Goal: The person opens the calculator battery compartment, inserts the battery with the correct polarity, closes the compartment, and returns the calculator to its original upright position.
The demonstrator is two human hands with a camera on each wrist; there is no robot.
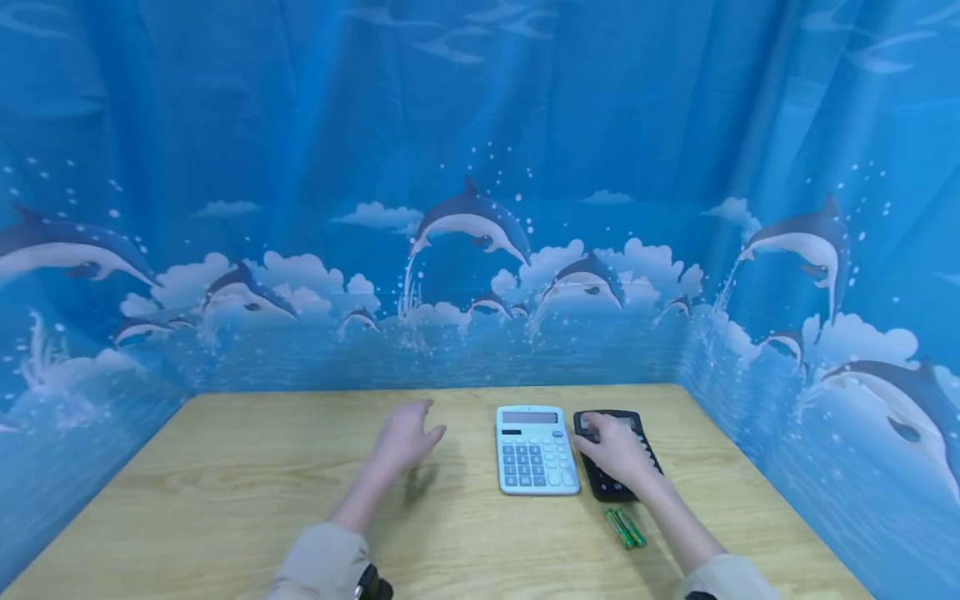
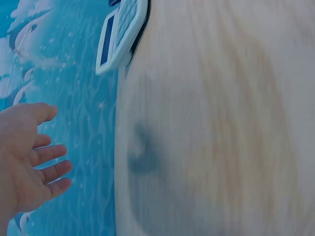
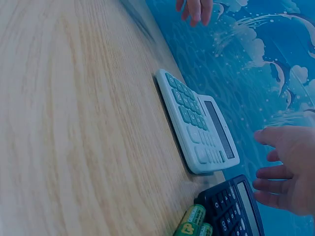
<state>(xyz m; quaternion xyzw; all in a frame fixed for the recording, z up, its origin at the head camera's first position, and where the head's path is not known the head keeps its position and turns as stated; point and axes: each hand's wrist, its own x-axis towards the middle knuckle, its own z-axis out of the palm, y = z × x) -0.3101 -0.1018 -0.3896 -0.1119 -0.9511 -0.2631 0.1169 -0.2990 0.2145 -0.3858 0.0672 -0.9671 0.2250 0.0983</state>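
Note:
A white calculator (image 1: 537,451) with grey-blue keys lies face up on the wooden table, right of centre. Beside it to the right is a black calculator (image 1: 602,483), partly covered in the head view by my right hand (image 1: 617,448). That hand hovers above it with spread fingers (image 3: 270,186) and holds nothing. Two green batteries (image 1: 625,528) lie side by side just below the black calculator. My left hand (image 1: 402,435), fingers loosely extended, is held over the table left of the white calculator; its shadow falls on the wood.
The wooden table (image 1: 247,483) is bounded at the back and sides by a blue curtain (image 1: 337,167) printed with dolphins and clouds. Light sleeves (image 1: 322,562) cover my forearms, and a dark strap (image 1: 372,583) is at the left wrist.

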